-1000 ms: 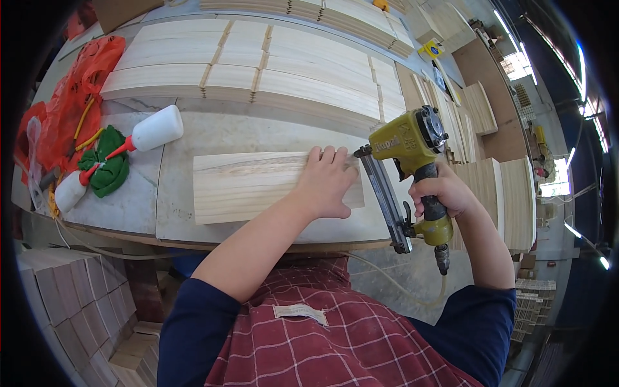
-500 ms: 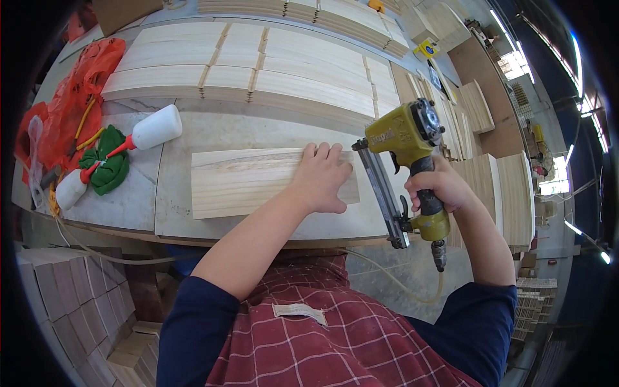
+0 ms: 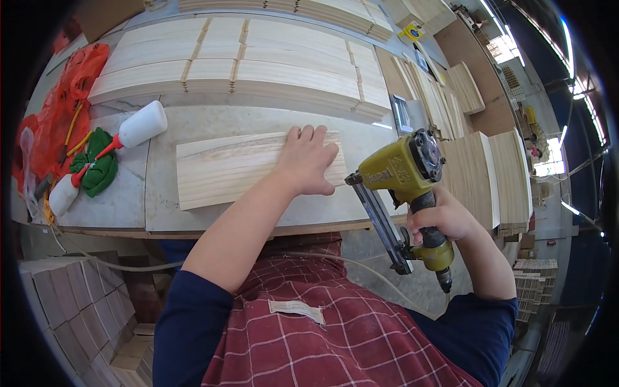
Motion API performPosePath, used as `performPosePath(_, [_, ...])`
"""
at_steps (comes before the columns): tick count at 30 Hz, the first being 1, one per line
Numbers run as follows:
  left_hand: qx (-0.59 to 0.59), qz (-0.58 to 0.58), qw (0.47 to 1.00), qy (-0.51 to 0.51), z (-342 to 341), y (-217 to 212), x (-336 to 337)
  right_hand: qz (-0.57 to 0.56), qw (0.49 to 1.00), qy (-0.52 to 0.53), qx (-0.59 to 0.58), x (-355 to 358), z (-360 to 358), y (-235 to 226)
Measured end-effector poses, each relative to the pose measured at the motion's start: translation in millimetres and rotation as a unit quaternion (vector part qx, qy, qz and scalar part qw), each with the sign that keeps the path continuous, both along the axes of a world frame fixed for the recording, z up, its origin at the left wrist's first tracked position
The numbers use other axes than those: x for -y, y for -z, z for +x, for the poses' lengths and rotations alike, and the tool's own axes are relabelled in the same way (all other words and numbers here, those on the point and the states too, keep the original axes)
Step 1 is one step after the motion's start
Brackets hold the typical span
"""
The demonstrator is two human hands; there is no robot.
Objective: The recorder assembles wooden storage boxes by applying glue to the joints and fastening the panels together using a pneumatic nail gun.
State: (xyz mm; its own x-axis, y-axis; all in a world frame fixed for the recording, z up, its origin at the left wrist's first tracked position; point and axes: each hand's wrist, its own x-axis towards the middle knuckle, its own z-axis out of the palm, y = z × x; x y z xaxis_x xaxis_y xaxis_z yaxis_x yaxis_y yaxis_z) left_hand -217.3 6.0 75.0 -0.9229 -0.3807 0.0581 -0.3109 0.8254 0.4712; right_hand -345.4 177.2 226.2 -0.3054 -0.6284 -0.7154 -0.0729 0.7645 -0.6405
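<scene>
1. The left hand (image 3: 308, 160), in the middle of the frame, lies palm down with its fingers spread and the thumb out to the side, gripping nothing.
2. Under it is the pale wooden board (image 3: 222, 168), flat on the bench (image 3: 258, 117) left of the frame's centre, its right end partly covered by the hand.
3. The right hand (image 3: 445, 216), right of centre, is closed around the black grip of an olive-yellow nail gun (image 3: 400, 168).
4. The gun is tilted, its nose just beside the board's right end; whether they touch cannot be told. Its long magazine slants down toward the lower right.
5. A pale hose (image 3: 380, 277) curves below the bench edge, above the red checked apron (image 3: 309, 348).
6. Beyond the board, rows of stacked wooden boards (image 3: 290, 74) stretch across the upper part of the frame.
7. At the left, a white bottle (image 3: 143, 124) and a second bottle (image 3: 64, 195) point their red nozzles at a green cloth (image 3: 100, 174), near a crumpled red bag (image 3: 64, 122).
8. More wooden panels (image 3: 464, 174) stand at the right; stacked blocks (image 3: 84, 290) fill the lower left.
</scene>
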Motion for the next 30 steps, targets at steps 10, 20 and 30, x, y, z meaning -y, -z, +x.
performPosePath(10, [0.017, 0.006, 1.0, 0.004, 0.9, -4.0, -0.7, 0.0, 1.0, -0.024, 0.0, -4.6, -1.8, 8.0])
performPosePath(20, [0.025, -0.001, 0.996, 0.08, 21.2, -3.8, 1.1, -0.035, 0.999, -0.011, 0.014, -1.8, 1.2, -0.4])
performPosePath(30, [-0.026, -0.017, 0.992, 0.124, 35.4, 1.2, 1.5, -0.019, 0.993, -0.119, -0.015, 12.9, 1.0, 6.6])
